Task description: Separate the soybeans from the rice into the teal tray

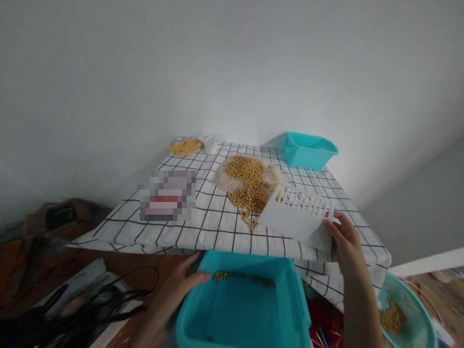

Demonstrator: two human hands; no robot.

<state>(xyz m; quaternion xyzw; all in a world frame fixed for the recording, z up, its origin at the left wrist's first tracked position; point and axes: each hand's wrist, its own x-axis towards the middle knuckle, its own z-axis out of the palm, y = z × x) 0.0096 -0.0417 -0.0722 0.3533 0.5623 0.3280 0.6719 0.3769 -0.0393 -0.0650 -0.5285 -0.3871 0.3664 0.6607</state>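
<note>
My left hand grips the left rim of a turquoise plastic tub held just below the table's near edge; a few soybeans lie along the tub's far inner side. My right hand holds a white slotted scoop by its right end, its edge resting on the checked tablecloth. The scoop sits against the near side of a pile of soybeans mixed with white rice, and a small trail of beans runs toward the table's edge.
A second turquoise tub stands at the table's far right. A yellow cloth and a white bag lie at the far left. A round turquoise basin with beans is low right. Black cables lie low left.
</note>
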